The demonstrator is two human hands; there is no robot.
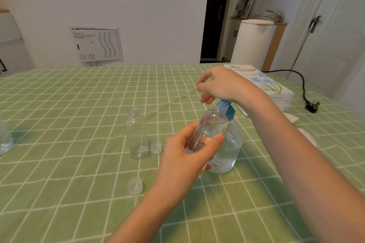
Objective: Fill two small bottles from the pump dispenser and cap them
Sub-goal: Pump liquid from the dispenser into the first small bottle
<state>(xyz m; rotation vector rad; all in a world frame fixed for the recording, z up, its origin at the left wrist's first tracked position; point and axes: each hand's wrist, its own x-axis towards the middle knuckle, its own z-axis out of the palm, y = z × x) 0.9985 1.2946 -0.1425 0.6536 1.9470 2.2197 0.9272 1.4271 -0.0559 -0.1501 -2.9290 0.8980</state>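
Two small bottles are out, and one of them [209,130] is in my left hand [183,156], lifted off the table and tilted so that its open neck sits right at the blue pump head [228,109]. My fingers and thumb wrap round its lower half; clear liquid shows inside. The pump dispenser [229,148] stands just behind that bottle, partly filled with clear liquid. My right hand [223,85] rests its heel on top of the pump, fingers loosely curled forward and holding nothing that I can see.

To the left, the second bottle [136,134] stands upright and uncapped on the green checked tablecloth [79,104]. One cap [156,148] lies just beside its base, another cap [135,185] nearer to me. Beyond my right wrist lies a tissue pack [264,85], and a black plug [312,105] past it.
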